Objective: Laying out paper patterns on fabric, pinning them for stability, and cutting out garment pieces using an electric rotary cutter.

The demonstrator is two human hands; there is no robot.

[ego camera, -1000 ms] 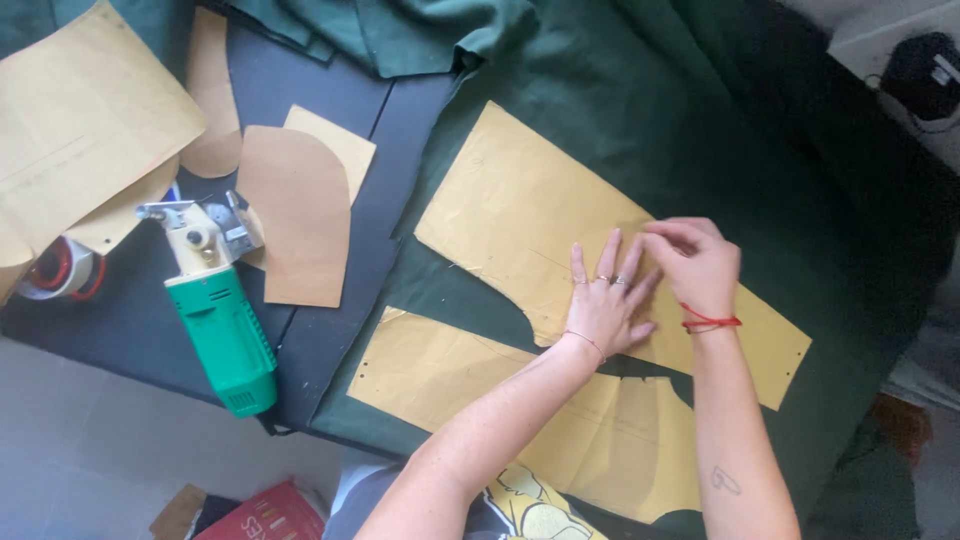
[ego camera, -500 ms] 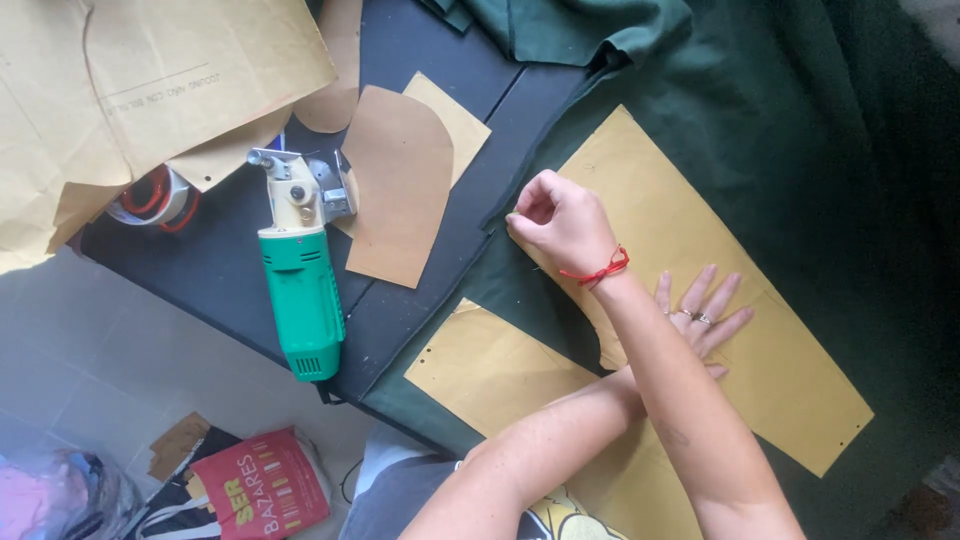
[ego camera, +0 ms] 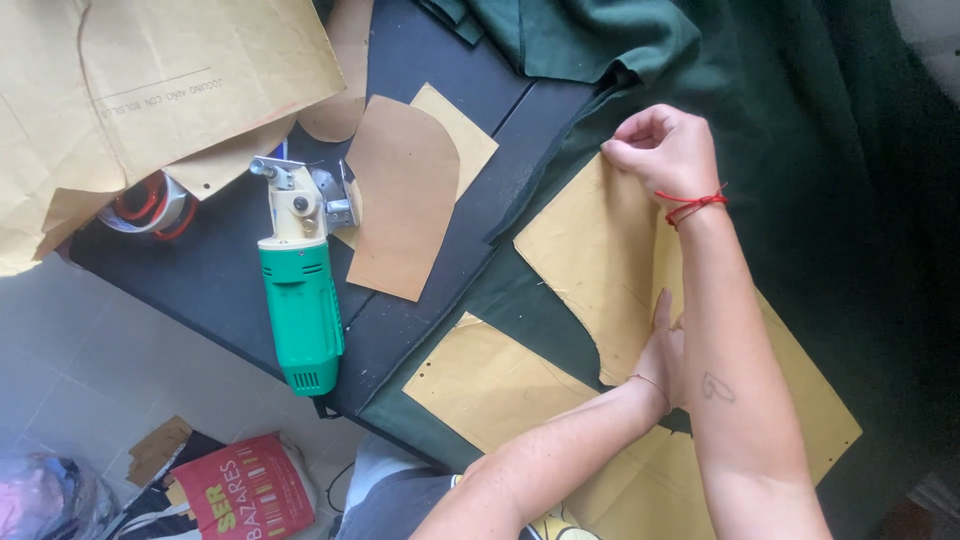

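Hands (ego camera: pixel 665 150) on paper pattern (ego camera: pixel 600 270) — green fabric (ego camera: pixel 810 190)

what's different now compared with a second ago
The right hand slid from beside the left hand up to the top corner of the upper paper pattern and now pinches its edge. The left hand stayed flat on that pattern. Green cutter, green cloth and lower pattern stayed put.

Bare forearms, red string bracelet (ego camera: pixel 692 203) on right wrist, small forearm tattoo (ego camera: pixel 716 386)
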